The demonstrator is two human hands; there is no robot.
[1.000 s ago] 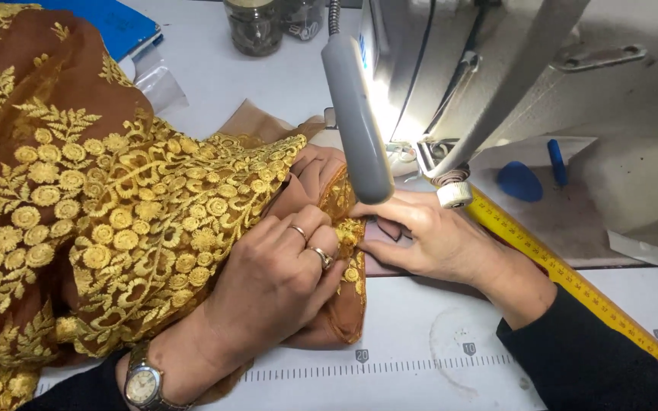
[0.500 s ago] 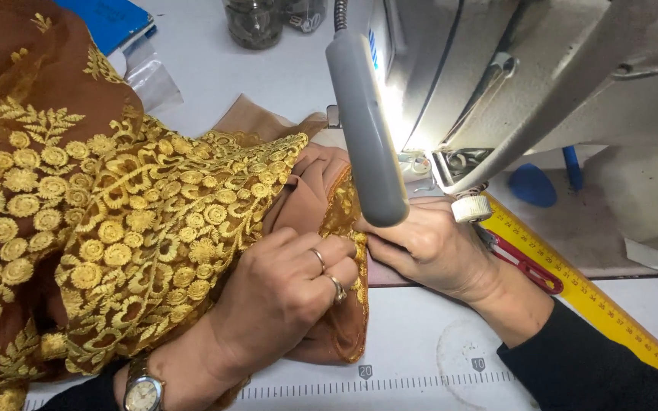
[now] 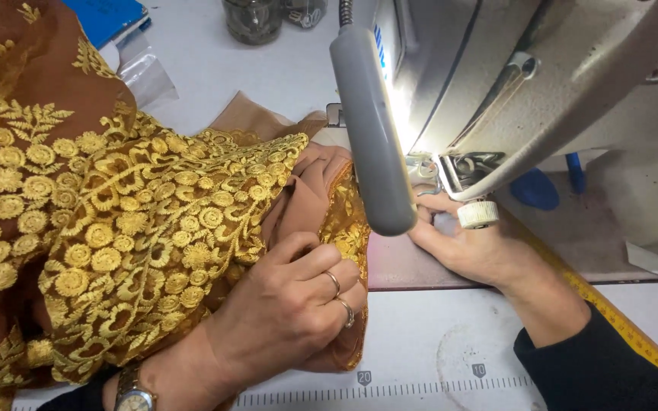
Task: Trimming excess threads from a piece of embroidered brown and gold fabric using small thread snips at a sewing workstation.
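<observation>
Gripping the gold-embroidered brown fabric (image 3: 138, 228) in a closed left hand (image 3: 283, 312), you feed its edge toward the sewing machine (image 3: 542, 84); your right hand (image 3: 474, 247) lies flat at the presser foot. Seam progress cannot be determined.

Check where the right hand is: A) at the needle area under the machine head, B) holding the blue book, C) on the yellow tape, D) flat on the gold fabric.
A: the right hand reaches under the machine head, while the left hand gathers the fabric.
</observation>
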